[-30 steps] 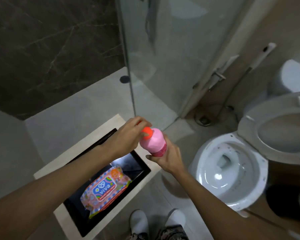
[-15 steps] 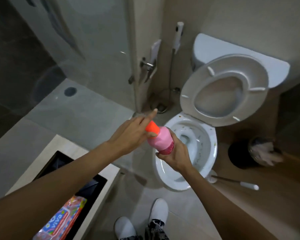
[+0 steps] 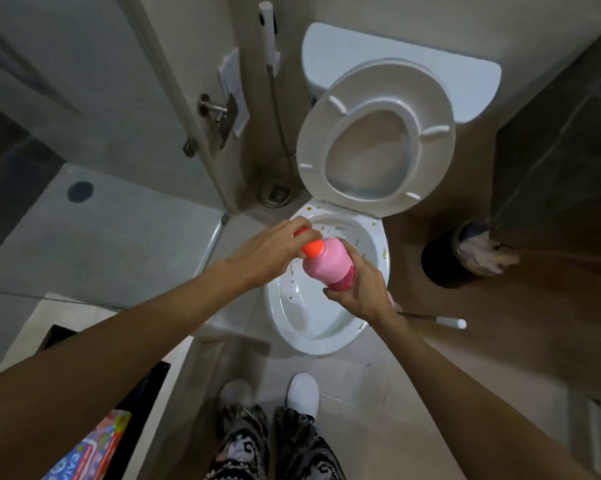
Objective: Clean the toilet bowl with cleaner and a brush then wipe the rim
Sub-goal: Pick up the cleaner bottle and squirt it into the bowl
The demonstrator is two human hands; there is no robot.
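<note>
Toilet bowl (image 3: 327, 323) under pink bottle (image 3: 330, 268): right hand (image 3: 365, 296) clasps body, left hand (image 3: 275, 251) pinches cap (image 3: 311, 247)

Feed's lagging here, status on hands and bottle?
Right hand holds pink bottle over bowl. Left hand fingers on orange cap. Seat up, nothing blocking.

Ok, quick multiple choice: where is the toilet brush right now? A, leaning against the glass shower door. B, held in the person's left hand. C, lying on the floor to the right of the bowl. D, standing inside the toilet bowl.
C: the toilet brush lies on the floor beside the toilet bowl, its white handle pointing away to the right, while both hands are busy with the pink bottle.
</note>
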